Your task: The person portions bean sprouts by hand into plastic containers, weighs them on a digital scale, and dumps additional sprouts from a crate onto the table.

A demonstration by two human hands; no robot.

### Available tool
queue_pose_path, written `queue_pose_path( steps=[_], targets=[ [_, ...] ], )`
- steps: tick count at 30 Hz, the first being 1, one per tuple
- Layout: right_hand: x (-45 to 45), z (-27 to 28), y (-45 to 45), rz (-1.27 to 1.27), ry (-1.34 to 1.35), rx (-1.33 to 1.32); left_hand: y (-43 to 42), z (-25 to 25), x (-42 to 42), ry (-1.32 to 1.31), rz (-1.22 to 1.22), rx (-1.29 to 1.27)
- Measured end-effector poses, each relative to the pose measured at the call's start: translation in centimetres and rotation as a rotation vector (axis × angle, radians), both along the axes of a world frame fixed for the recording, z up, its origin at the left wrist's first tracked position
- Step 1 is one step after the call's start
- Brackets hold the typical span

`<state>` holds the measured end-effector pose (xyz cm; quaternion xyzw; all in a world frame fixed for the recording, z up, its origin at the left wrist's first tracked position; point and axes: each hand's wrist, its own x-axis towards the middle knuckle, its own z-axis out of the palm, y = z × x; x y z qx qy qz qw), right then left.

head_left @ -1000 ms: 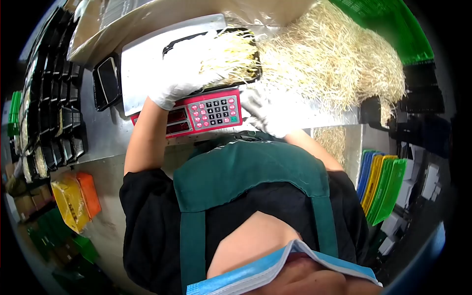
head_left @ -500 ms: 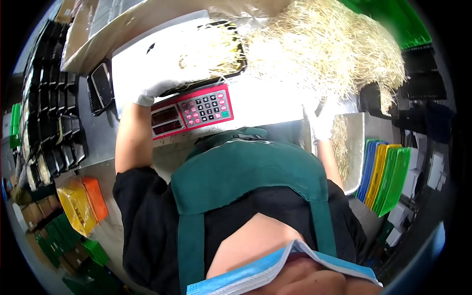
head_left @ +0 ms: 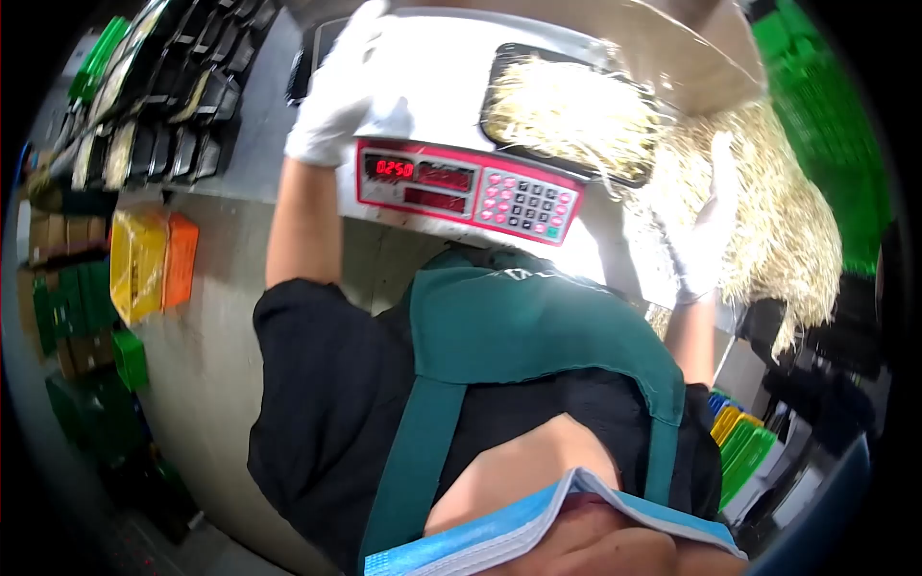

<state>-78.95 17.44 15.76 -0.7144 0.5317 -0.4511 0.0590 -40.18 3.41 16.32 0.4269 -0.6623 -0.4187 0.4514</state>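
Observation:
A black tray (head_left: 495, 123) full of pale bean sprouts (head_left: 571, 108) rests on the white top of a red-edged weighing scale (head_left: 423, 207), whose lit red display reads 0250. My left hand (head_left: 331, 110), in a white glove, is stretched out over the left side of the scale, apart from the tray. Its fingers look extended, though glare blurs them, and nothing shows in them. On the right, my white-gloved right hand (head_left: 706, 226) lies against a large heap of sprouts (head_left: 783, 211) with fingers stretched along it; I see nothing gripped.
Stacked black trays (head_left: 168, 106) stand at the left. Green crates (head_left: 816, 125) rise at the far right, with blue, yellow and green bins (head_left: 735, 442) below. A yellow bin (head_left: 137, 264) and an orange bin (head_left: 180, 259) sit on the left floor.
My left hand has left the tray's near edge and moved to the left side of the scale. My right hand has risen to the heap. The display is now readable, and the view has turned.

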Motion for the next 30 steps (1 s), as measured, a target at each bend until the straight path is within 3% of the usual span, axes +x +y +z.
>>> queue_pose_path(
  steps=[2,4,5,7,9,11,13,15,16,17,19,20,25,27,30],
  targets=[
    [2.5,3.7,-3.8,0.170,0.213,-0.036,0.4,-1.5,-3.5,0.285,-0.233,-0.031],
    [5.0,5.1,-7.1,0.342,0.492,-0.055,1.6,-1.1,-8.7,-0.079,-0.209,-0.257],
    [5.4,5.2,-8.7,0.409,0.582,-0.025,3.0,1.4,-11.5,-0.625,-0.020,-0.427],
    [5.2,3.2,-10.6,0.439,0.624,0.058,3.2,0.1,-13.9,-0.609,0.024,-0.647],
    [4.8,3.1,-10.2,0.408,0.748,0.242,3.4,-1.0,-13.7,-0.656,-0.091,-0.632],
    [3.8,0.3,-9.2,0.408,0.676,0.124,3.7,-2.4,-13.7,-0.574,-0.145,-0.606],
    [4.2,1.8,-9.1,0.356,0.707,0.137,3.3,-0.5,-13.6,-0.625,-0.198,-0.489],
    [3.6,2.8,-9.4,0.234,0.883,0.202,2.4,0.7,-13.4,-0.830,-0.358,-0.448],
    [2.8,3.9,-9.1,0.240,0.897,0.297,2.5,0.4,-13.3,-0.537,-0.376,-0.313],
    [2.1,4.8,-8.7,0.230,0.893,0.294,2.5,0.1,-13.3,-0.541,-0.383,-0.322],
    [0.3,5.9,-8.0,0.379,0.287,0.767,2.5,-0.5,-13.3,-0.758,-0.270,-0.636],
    [-1.3,2.4,-7.8,0.483,0.175,0.611,2.4,-0.7,-13.4,-0.757,-0.281,-0.644],
    [-0.9,1.4,-5.7,0.371,0.038,0.532,1.9,-1.1,-13.6,-0.722,-0.360,-0.485],
    [-3.1,0.2,-5.1,0.185,-0.440,0.777,2.2,-0.8,-13.4,-0.667,-0.292,-0.584],
    [-5.9,0.5,-2.5,0.073,-0.606,0.672,1.9,-2.2,-12.5,-0.628,-0.314,-0.632]
  ],
)
